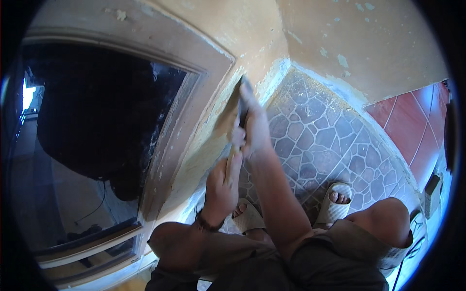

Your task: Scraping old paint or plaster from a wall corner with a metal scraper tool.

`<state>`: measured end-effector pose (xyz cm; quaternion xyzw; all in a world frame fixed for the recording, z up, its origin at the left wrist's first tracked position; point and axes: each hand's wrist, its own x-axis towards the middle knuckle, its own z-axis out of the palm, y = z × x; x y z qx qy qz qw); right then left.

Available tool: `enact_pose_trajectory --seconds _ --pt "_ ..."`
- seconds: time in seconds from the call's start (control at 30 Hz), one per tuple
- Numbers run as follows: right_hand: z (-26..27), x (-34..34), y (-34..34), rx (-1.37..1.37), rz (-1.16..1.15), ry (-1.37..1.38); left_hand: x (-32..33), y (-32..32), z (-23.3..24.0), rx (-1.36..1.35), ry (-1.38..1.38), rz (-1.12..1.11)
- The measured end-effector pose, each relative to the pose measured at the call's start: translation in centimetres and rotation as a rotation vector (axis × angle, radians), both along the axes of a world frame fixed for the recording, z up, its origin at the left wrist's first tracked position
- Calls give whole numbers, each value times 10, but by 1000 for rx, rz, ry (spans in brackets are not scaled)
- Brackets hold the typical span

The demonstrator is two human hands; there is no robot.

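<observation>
Both my hands hold one long flat-bladed hand tool, seemingly a scraper, against the narrow strip of wall beside a window frame. My left hand grips the pale handle at its near end. Farther up, my right hand wraps the tool, its fingers stretched along the blade towards the tip. The blade's tip touches or nearly touches the peeling painted wall, close to the corner. Blur and my right hand hide much of the blade.
A dark glass pane in a worn frame fills the left. Chipped wall rises ahead. Paint crumbs dust the stone-patterned floor. My slippered feet stand below; red tiles lie beyond a curved edge at right.
</observation>
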<state>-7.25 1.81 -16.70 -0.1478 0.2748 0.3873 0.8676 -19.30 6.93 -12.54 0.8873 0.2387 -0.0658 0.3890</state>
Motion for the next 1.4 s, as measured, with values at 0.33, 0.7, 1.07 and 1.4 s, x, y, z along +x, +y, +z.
enact_pose_trajectory --seconds 0.33,0.7,1.07,1.4 --pt "-3 -10 7 4 22 20 -11 7 6 -81 79 130" --pt "-3 -31 16 27 8 35 -30 13 8 -159 136 233" --pt "6 -21 17 33 -32 12 -16 21 19 -105 98 125" --pt "11 -28 18 0 56 13 -32 19 14 -128 82 245"
